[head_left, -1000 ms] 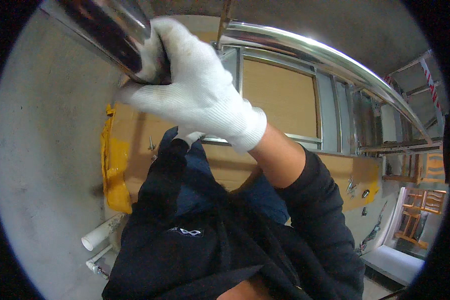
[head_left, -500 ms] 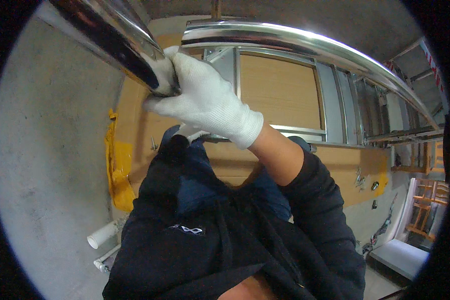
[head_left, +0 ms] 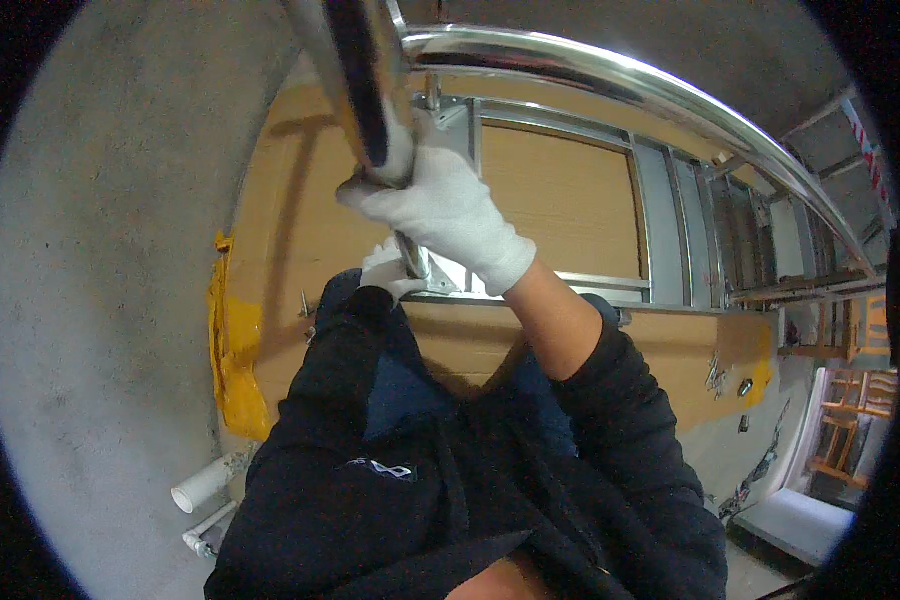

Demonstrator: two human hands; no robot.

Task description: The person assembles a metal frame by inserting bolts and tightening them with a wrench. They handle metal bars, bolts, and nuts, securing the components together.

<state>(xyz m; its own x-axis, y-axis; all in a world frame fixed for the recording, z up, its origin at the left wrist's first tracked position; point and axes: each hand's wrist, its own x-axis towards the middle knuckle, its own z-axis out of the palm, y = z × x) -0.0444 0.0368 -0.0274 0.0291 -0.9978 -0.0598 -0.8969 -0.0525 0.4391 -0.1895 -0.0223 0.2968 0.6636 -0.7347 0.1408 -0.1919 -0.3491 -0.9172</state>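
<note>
My right hand [head_left: 448,208], in a white knit glove, is wrapped round the end of a thick polished metal tube [head_left: 360,85], which rises toward the top of the view. Below it, my left hand [head_left: 385,272], also gloved, closes round the lower part of a thin metal post [head_left: 411,252] by the near left corner of a metal frame [head_left: 595,283]. The right hand and tube partly hide this post. A second polished tube, a long curved rail [head_left: 590,68], runs along the frame's far side to the right, its left end close beside the held tube.
Brown cardboard [head_left: 280,210] lies under the frame. Yellow plastic [head_left: 235,370] is at its left edge, and loose screws [head_left: 715,375] lie at the right. A grey wall [head_left: 100,270] stands left, with a white pipe [head_left: 202,487] below. Wooden chairs [head_left: 845,430] are at the right.
My right hand has swung the tube to the right, bringing it beside the long rail's left end. My left hand, mostly hidden before, now shows at the post's lower part.
</note>
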